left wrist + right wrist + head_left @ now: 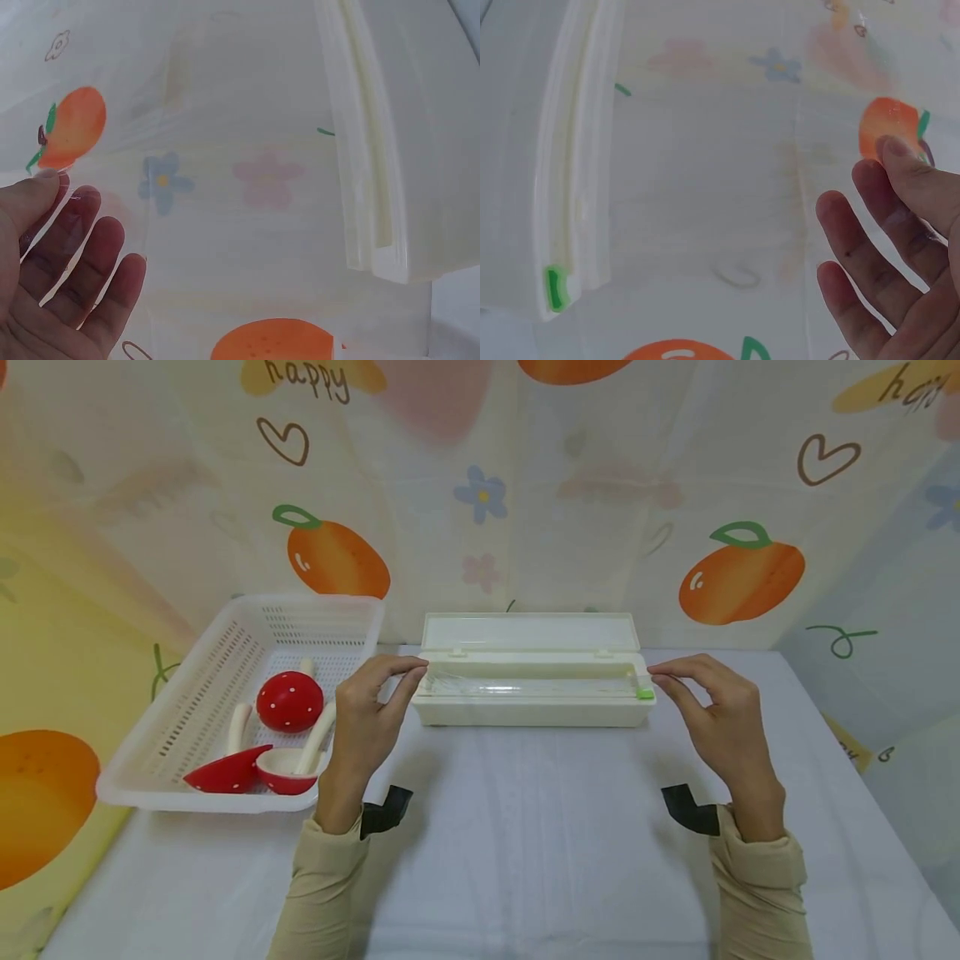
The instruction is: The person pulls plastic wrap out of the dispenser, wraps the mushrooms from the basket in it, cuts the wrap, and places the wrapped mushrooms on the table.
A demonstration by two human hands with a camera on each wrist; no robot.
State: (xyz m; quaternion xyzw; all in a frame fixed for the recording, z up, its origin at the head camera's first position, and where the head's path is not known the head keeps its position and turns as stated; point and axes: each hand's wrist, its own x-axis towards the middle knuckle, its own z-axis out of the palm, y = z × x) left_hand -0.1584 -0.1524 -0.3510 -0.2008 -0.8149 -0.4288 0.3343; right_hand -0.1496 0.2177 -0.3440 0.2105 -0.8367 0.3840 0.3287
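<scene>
1. Across the worktop point(517, 843): a white basket point(210, 801) to the left, and near it a long white box point(525, 713), lid point(531, 631) tipped back.
2. Box, looking light: could slide or tip forward if pulled on too hard.
3. Clear film point(468, 683): could wrinkle, stick to itself or tear if tugged unevenly; could also slip loose, given so narrow a hold at either side.
4. Same film, seemingly stretched between left hand point(371, 710) and right hand point(716, 714), near the box's two ends; full run too clear to trace.
5. On the left, thumb and forefinger together, pinching film, other fingers spread.
6. On the right, a matching pinch.
7. Green tab point(645, 694): at the box's right end, just beside the right fingertips.
</scene>
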